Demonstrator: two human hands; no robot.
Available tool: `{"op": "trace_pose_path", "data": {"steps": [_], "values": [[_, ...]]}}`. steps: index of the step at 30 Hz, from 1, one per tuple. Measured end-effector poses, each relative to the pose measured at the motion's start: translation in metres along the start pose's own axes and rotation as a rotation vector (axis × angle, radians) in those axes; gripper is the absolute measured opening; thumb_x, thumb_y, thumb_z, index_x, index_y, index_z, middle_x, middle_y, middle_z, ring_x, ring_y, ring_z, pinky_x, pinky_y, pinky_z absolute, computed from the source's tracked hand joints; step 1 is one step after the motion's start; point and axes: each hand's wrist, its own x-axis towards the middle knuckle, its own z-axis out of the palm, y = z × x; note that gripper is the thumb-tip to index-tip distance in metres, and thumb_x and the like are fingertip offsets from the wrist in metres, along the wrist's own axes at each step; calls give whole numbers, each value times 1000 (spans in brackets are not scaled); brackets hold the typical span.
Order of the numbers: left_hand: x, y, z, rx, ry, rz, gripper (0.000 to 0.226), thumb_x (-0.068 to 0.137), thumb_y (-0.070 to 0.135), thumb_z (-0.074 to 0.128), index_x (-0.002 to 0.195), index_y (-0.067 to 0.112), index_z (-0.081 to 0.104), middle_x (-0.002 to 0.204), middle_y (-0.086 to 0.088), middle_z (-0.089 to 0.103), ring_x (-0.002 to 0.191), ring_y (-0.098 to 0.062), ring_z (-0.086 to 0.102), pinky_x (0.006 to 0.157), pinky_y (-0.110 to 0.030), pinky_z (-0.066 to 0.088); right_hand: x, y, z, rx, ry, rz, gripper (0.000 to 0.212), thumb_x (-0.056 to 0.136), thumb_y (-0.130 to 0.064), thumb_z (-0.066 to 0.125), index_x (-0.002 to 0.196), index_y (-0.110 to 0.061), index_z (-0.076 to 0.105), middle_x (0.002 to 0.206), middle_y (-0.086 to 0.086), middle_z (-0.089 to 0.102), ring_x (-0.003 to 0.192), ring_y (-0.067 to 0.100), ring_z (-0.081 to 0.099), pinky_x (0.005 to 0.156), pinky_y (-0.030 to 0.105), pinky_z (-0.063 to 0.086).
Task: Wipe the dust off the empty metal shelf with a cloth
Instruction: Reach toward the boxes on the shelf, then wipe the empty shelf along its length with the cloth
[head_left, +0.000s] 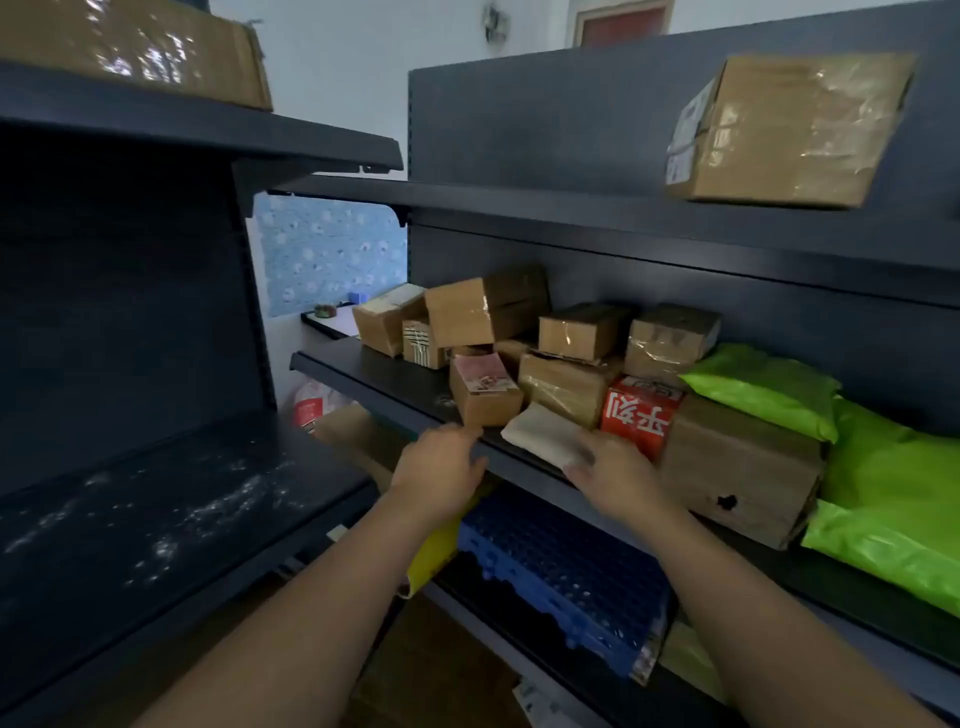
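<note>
The empty dark metal shelf (156, 519) lies at the lower left, streaked with white dust. A folded pale cloth (543, 432) rests on the front edge of the right-hand shelf (395, 384), in front of the parcels. My right hand (615, 475) lies on the cloth's near end, fingers on it. My left hand (441, 470) hovers just left of the cloth at the shelf's edge, fingers loosely curled, holding nothing.
Several cardboard parcels (485, 309), a red box (641, 415) and green plastic bags (883, 483) crowd the right shelf. A blue plastic grid (571, 582) and a yellow bag sit below. Another parcel (784, 130) stands on the upper shelf, one more at top left.
</note>
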Motion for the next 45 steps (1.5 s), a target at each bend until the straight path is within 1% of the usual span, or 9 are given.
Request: {"op": "trace_pose_path", "data": {"steps": [10,15,18,22,27,33,38,41,45], "values": [[51,11,34,-100,-196,92,40,96,21,48,135,19,48,135,-13,52,121,-32,49,99,-39,44,-3,11,6,106,28,-46,28,96,-17,49,119,-16,64,122,3,64,110,19,58,92,33,48],[34,5,22,-320,-35,55,26,92,12,53,116,12,62,113,-4,63,99,-12,54,71,-16,36,-9,0,7,170,61,-76,25,96,-20,49,116,-19,63,107,0,68,95,15,61,81,34,52],[14,-8,3,-408,104,19,21,91,10,54,109,14,64,100,2,62,89,-11,57,63,-18,38,-11,-21,11,201,56,-160,23,96,-26,49,117,-22,58,104,-3,65,91,14,60,77,36,51],[-17,-35,-27,-506,214,-64,18,89,9,58,102,19,64,93,5,63,84,-9,59,68,-14,46,-13,-66,28,279,-26,-298,50,87,-35,62,134,-27,46,123,-7,55,110,11,53,90,35,49],[-60,-88,-58,-470,275,-177,27,88,7,59,112,19,64,107,3,64,96,-12,61,82,-21,47,-10,-132,68,328,-30,-444,41,93,-24,53,133,-25,48,115,2,53,102,20,56,83,36,49],[-122,-178,-87,-43,8,-467,54,92,37,55,141,21,40,145,-4,43,128,-22,45,105,-31,38,6,-193,120,307,-43,-378,47,93,-22,51,138,-28,41,114,9,53,98,30,59,85,44,51],[-158,-242,-98,252,-312,-643,80,86,61,49,150,24,18,156,-4,26,141,-26,27,113,-43,29,31,-229,160,135,6,-244,43,92,-22,51,134,-28,43,108,12,51,90,31,57,77,38,48],[-168,-268,-101,277,-416,-703,91,80,73,46,151,25,14,159,-5,18,144,-26,21,116,-45,23,40,-251,187,-21,-91,-227,31,93,-28,48,123,-21,51,118,13,53,105,29,49,90,38,41],[-174,-283,-100,177,-463,-706,96,75,80,40,151,27,14,161,-4,6,146,-25,14,118,-45,21,43,-275,212,-16,-179,-163,36,92,-23,47,127,-21,48,142,12,34,122,33,43,108,44,34]]}}
